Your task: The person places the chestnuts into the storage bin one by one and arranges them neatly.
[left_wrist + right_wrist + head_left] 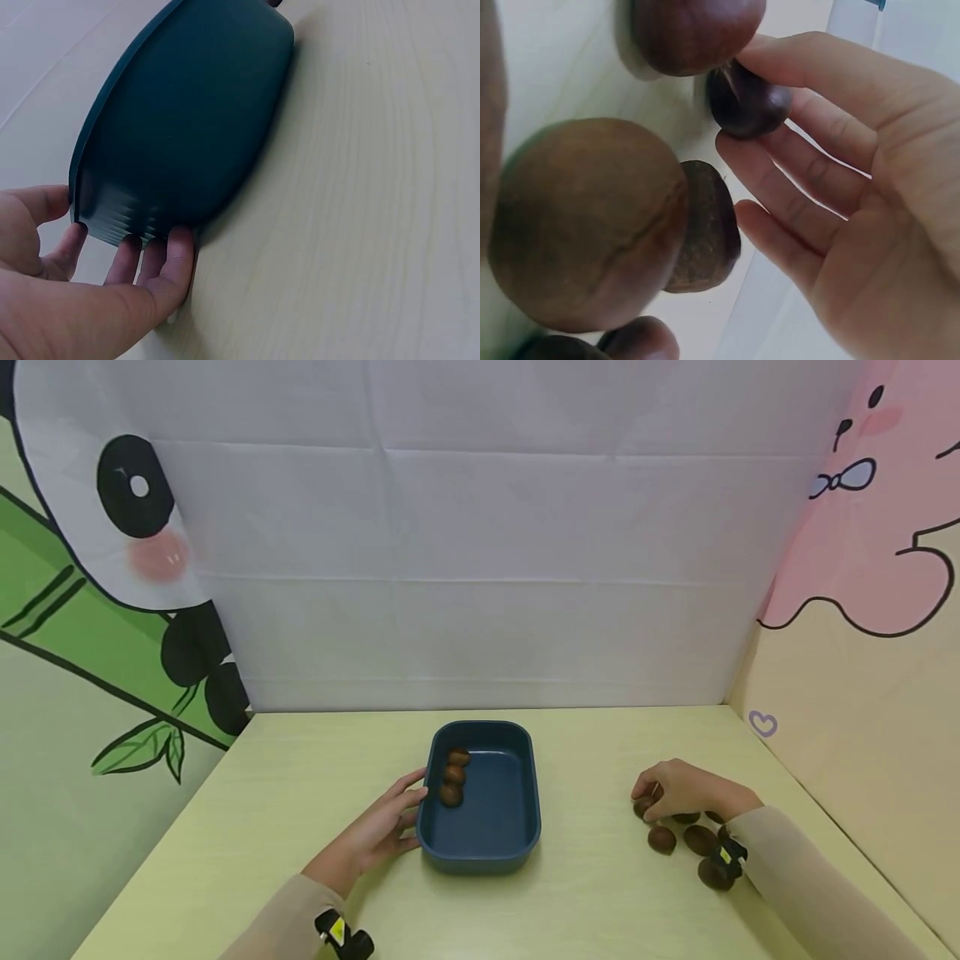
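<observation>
A dark blue rectangular tray (pixel 498 810) sits mid-table with three brown chestnuts (pixel 452 775) lined up along its left inside wall. The fingertips of my left hand (pixel 375 831) rest against the tray's left side, near the rim and lower on the outer wall; the left wrist view shows them spread along that wall (pixel 187 112). Over to the right, my right hand (pixel 686 789) pinches a dark chestnut (pixel 748 101) between thumb and fingers, low over the table. Other chestnuts (pixel 701 840) lie around and under this hand, some partly hidden by hand and sleeve.
The pale wooden table (pixel 592 893) backs onto a white sheet (pixel 487 568). Side walls with cartoon drawings, a panda at left and a pink figure (pixel 862 552) at right, border it. A large chestnut (pixel 589 225) sits close to the right wrist camera.
</observation>
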{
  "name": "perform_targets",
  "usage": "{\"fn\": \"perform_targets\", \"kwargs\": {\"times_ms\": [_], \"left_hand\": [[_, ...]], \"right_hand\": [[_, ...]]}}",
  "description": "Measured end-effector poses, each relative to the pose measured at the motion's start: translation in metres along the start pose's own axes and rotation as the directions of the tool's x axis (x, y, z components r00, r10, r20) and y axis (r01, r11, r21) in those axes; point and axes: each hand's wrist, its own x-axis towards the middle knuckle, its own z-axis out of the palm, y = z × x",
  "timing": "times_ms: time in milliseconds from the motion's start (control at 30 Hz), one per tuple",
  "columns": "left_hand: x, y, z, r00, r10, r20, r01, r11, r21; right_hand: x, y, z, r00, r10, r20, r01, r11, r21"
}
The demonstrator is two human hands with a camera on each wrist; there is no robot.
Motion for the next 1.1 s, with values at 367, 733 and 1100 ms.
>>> {"fn": "perform_targets", "kwargs": {"times_ms": [367, 733, 1100], "left_hand": [[-0.001, 0.002, 0.001, 1.000, 0.001, -0.002, -0.001, 1.000, -0.002], [-0.001, 0.002, 0.001, 1.000, 0.000, -0.006, 0.000, 1.000, 0.009], [0.000, 0.001, 0.002, 1.000, 0.008, 0.007, -0.008, 1.000, -0.005]], "right_hand": [[0.012, -0.029, -0.009, 0.995, -0.079, -0.054, 0.079, 0.997, -0.002], [0.035, -0.089, -0.007, 0.975, -0.196, -0.102, 0.200, 0.979, 0.033], [0.064, -0.138, 0.026, 0.907, -0.380, -0.179, 0.384, 0.923, -0.011]]}}
